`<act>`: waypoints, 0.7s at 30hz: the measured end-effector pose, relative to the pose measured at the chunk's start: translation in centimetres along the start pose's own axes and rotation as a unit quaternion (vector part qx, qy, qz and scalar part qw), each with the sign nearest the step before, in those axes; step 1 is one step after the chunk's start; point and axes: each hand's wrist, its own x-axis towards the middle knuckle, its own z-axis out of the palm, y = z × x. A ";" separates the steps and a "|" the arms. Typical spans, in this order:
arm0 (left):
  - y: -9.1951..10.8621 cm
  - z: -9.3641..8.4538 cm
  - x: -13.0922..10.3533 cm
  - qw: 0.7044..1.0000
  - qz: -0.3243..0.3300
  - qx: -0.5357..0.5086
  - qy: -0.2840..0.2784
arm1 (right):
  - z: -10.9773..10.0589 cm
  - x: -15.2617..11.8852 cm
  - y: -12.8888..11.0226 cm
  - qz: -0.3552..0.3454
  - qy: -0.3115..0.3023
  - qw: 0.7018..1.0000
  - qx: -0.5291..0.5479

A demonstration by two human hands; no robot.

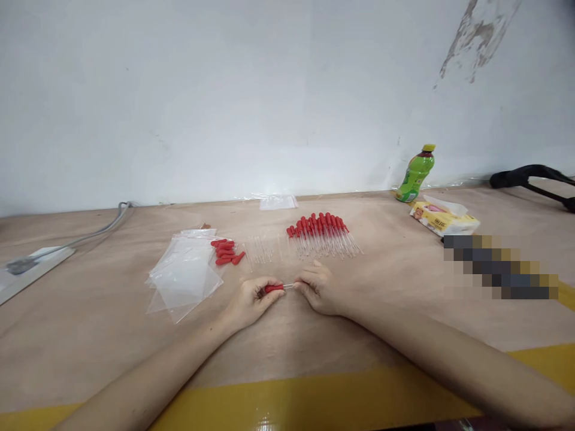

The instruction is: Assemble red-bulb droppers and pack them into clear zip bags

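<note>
In front of me, my left hand pinches a red rubber bulb. My right hand grips a thin clear glass tube whose other end meets the bulb's mouth; how deep it sits inside I cannot tell. Just beyond my left hand lies a small pile of loose red bulbs. Several bare glass tubes rest side by side to the right of that pile. Farther right, droppers with red bulbs on their tubes lie in a dense row, bulbs pointing away from me.
Clear plastic bags are stacked at the left, and another bag lies near the wall. A green bottle and a tissue pack stand at the back right. A grey cable runs along the left; a black object is far right.
</note>
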 end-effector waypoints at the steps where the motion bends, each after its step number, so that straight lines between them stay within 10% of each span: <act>1: -0.1 0.0 0.0 1.000 0.003 0.003 0.001 | 0.1 0.0 0.0 0.003 -0.004 1.000 0.000; 15: -0.8 -2.5 1.2 0.975 0.114 0.187 0.041 | -2.3 1.1 -1.0 0.098 -0.091 0.990 -0.041; 21: -3.9 -5.1 1.5 0.914 -0.008 0.370 0.169 | -3.8 4.0 3.3 0.358 0.089 0.929 -0.011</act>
